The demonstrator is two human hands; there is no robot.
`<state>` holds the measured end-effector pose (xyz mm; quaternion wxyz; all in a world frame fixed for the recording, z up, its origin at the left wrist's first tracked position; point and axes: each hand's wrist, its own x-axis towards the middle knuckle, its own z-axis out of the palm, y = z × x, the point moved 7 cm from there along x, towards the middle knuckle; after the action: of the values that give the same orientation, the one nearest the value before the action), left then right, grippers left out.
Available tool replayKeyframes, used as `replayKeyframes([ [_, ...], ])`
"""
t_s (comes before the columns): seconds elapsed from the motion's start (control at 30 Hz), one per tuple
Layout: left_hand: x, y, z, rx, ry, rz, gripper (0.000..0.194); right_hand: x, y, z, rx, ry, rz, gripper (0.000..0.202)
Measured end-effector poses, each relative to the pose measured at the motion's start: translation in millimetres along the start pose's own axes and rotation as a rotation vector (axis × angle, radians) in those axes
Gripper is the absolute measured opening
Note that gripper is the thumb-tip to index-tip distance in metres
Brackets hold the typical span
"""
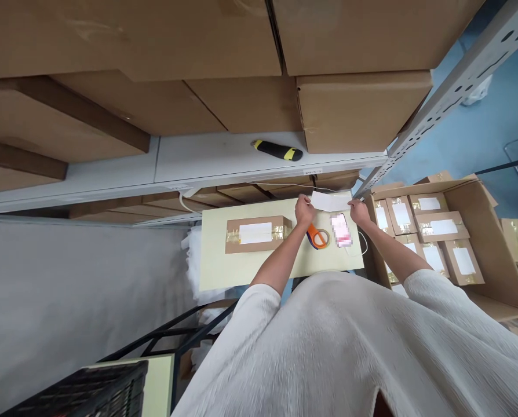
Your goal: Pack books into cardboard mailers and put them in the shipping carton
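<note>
A white sheet of paper [329,201] is stretched between my two hands above the back right of the pale yellow table [215,275]. My left hand [304,211] pinches its left end; my right hand [358,212] pinches the right end. Scissors with orange handles [314,236] lie beside a roll of tape [325,236], just below my left hand. A phone [340,230] with a blurred screen rests between my forearms. On the table's left part sits a taped brown box [233,237] with a white label [255,233].
A metal shelf [207,156] with large cartons [363,110] and a black and yellow cutter [278,150] stands behind the table. At right, an open carton [493,243] holds several labelled boxes. A black crate [106,394] is at lower left.
</note>
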<state>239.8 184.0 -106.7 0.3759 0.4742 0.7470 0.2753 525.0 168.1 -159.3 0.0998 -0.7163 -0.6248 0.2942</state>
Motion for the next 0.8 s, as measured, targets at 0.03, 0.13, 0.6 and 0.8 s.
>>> replayKeyframes([
  [0.03, 0, -1, -5.3, 0.016, 0.008, -0.016, 0.036, 0, 3, 1, -0.013, -0.013, 0.015, 0.046],
  [0.13, -1, -2, -19.9, 0.04, 0.019, -0.033, 0.039, 1, 6, 6, -0.042, -0.048, 0.037, 0.049],
  [0.6, -10, -16, -80.6, -0.21, 0.065, 0.03, 0.038, -15, -27, 14, 0.013, -0.046, -0.077, 0.039],
  [0.8, -29, -6, -109.0, -0.317, 0.143, 0.177, 0.045, -41, -122, 32, 0.374, -0.149, -0.369, 0.058],
])
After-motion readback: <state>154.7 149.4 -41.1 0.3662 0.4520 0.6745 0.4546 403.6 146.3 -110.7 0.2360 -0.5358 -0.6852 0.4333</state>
